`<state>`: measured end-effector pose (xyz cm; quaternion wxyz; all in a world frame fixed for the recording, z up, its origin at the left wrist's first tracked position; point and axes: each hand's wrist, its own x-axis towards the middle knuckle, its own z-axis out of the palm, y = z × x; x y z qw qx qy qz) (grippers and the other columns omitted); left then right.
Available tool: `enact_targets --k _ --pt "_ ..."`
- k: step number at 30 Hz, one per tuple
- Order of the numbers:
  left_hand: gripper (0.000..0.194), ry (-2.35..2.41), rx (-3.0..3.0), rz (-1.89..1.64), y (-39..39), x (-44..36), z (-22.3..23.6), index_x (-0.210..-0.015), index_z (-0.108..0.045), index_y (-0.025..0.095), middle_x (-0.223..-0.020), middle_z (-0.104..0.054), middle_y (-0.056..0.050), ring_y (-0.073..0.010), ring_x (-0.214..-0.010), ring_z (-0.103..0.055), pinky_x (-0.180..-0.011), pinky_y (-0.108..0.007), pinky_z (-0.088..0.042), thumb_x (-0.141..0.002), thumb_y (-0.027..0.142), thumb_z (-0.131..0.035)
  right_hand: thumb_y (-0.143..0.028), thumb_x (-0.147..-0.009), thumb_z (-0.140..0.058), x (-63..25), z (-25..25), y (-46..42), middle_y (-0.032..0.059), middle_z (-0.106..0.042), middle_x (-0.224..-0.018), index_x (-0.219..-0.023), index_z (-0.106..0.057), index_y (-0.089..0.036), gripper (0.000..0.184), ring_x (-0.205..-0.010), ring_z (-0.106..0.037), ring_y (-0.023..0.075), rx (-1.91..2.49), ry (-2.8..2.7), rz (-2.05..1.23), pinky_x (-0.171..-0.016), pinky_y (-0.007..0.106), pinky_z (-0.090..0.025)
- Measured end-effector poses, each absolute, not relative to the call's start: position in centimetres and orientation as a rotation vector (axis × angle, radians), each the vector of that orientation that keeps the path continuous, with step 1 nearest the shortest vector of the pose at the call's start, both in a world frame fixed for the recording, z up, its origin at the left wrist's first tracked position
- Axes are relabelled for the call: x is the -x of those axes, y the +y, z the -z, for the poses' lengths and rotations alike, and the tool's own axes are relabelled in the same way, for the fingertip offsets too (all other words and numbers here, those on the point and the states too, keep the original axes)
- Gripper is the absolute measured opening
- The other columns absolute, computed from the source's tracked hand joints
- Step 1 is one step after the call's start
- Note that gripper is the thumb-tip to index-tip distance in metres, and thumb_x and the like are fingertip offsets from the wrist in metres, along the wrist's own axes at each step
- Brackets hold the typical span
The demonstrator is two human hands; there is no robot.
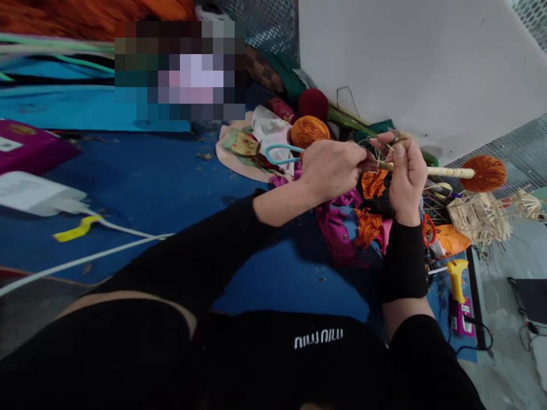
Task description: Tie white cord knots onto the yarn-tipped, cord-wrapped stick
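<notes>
My left hand (pixel 331 171) is closed, its fingertips pinching around the dark near end of a pale wrapped stick (pixel 448 171). A light-blue loop (pixel 277 154), like a scissors handle, shows behind this hand; I cannot tell whether the hand holds it. My right hand (pixel 405 171) is closed around the same stick, thumb against curled fingers, with thin wiry strands near the fingertips. On the stick's far right end sits an orange crinkled ball (pixel 484 173). Beneath the hands lie crumpled orange paper (pixel 368 228) and magenta cloth (pixel 335 230).
Another orange ball (pixel 310 132) and a dark red ball (pixel 313 105) lie beyond my left hand. A yellow glue gun (pixel 458 279) and a bundle of pale sticks (pixel 481 216) are at the right. A white adapter (pixel 40 193) trails its cable across the blue table (pixel 141 165).
</notes>
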<state>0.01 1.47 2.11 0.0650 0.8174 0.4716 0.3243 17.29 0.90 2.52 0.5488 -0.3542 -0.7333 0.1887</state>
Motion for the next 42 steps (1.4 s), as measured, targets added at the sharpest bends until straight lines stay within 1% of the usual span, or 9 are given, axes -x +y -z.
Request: enact_targets --k 4,11,16,26,30,33,36,39,42 --pt "0.034 1.415 -2.457 -0.971 1.6 0.2 -2.1 -0.117 -0.084 0.024 -0.107 -0.083 -0.009 -0.0321 -0.097 -0.078 -0.075 -0.038 -0.053 -0.099 0.030 -0.057 -0.059 -0.109 -0.044 -17.0 -2.6 0.5 0.0014 -0.070 -0.119 -0.093 -0.058 -0.026 0.039 -0.124 -0.072 0.0193 0.864 -1.755 -0.471 -0.106 0.042 -0.064" --pt "0.026 1.458 -2.409 -0.953 1.7 0.6 -2.8 -0.111 -0.087 0.028 -0.100 -0.084 -0.007 -0.0303 -0.094 -0.078 -0.074 -0.037 -0.052 -0.097 0.032 -0.065 -0.056 -0.108 -0.048 -16.6 -3.2 -0.1 0.0012 -0.072 -0.108 -0.087 -0.056 -0.026 0.038 -0.106 -0.073 0.0176 0.814 -1.754 -0.414 -0.103 0.041 -0.063" --pt "0.032 1.353 -2.465 -0.989 1.6 0.5 -2.5 -0.114 -0.085 0.027 -0.106 -0.084 -0.007 -0.0300 -0.099 -0.077 -0.076 -0.037 -0.052 -0.100 0.034 -0.057 -0.055 -0.107 -0.051 -16.8 -2.8 0.6 0.0003 -0.071 -0.115 -0.085 -0.052 -0.026 0.037 -0.105 -0.076 0.0164 0.765 -1.705 -0.518 -0.099 0.039 -0.064" --pt "0.037 1.262 -2.667 -1.105 1.7 0.3 -1.2 -0.127 -0.078 0.030 -0.102 -0.083 -0.004 -0.0253 -0.086 -0.075 -0.066 -0.034 -0.046 -0.101 0.027 -0.052 -0.070 -0.106 -0.041 -18.2 -2.7 1.3 0.0023 -0.070 -0.106 -0.108 -0.064 -0.028 0.048 -0.106 -0.073 0.0175 1.038 -1.797 -0.438 -0.099 0.036 -0.062" --pt "0.034 1.175 -2.730 -1.026 1.7 0.4 -1.5 -0.111 -0.081 0.027 -0.105 -0.082 -0.005 -0.0255 -0.090 -0.075 -0.067 -0.036 -0.044 -0.099 0.023 -0.050 -0.074 -0.103 -0.044 -18.0 -2.0 1.9 0.0016 -0.068 -0.107 -0.106 -0.064 -0.028 0.050 -0.105 -0.075 0.0167 1.007 -1.749 -0.544 -0.089 0.033 -0.063" --pt "0.040 1.220 -2.726 -0.916 1.8 0.8 -2.1 -0.117 -0.082 0.031 -0.107 -0.082 -0.005 -0.0266 -0.091 -0.074 -0.068 -0.038 -0.043 -0.101 0.026 -0.046 -0.070 -0.102 -0.051 -18.4 -2.7 1.6 0.0013 -0.068 -0.112 -0.093 -0.064 -0.025 0.048 -0.104 -0.072 0.0146 0.990 -1.739 -0.508 -0.093 0.034 -0.063" --pt "0.044 1.284 -2.658 -0.918 2.3 1.8 -2.8 -0.126 -0.081 0.037 -0.111 -0.083 -0.004 -0.0277 -0.093 -0.074 -0.069 -0.040 -0.044 -0.103 0.035 -0.044 -0.063 -0.099 -0.061 -20.4 -4.7 0.0 -0.0012 -0.068 -0.097 -0.079 -0.061 -0.023 0.045 -0.082 -0.067 0.0090 1.032 -1.674 -0.505 -0.077 0.025 -0.060" --pt "0.042 1.336 -2.560 -1.022 3.1 3.6 -3.4 -0.126 -0.082 0.039 -0.111 -0.083 -0.001 -0.0263 -0.096 -0.074 -0.074 -0.039 -0.047 -0.102 0.040 -0.047 -0.054 -0.093 -0.074 -24.4 -6.6 -2.1 -0.0026 -0.068 -0.082 -0.073 -0.064 -0.021 0.040 -0.053 -0.047 0.0041 1.142 -1.639 -0.614 -0.051 0.021 -0.042" --pt "0.044 1.447 -2.485 -1.068 3.8 5.7 -4.1 -0.128 -0.081 0.037 -0.116 -0.083 0.001 -0.0239 -0.099 -0.072 -0.078 -0.039 -0.049 -0.100 0.043 -0.048 -0.040 -0.081 -0.085 -29.2 -7.3 -3.4 0.0010 -0.070 -0.075 -0.066 -0.067 -0.019 0.031 -0.050 -0.042 0.0050 1.258 -1.551 -0.571 -0.047 0.024 -0.032"
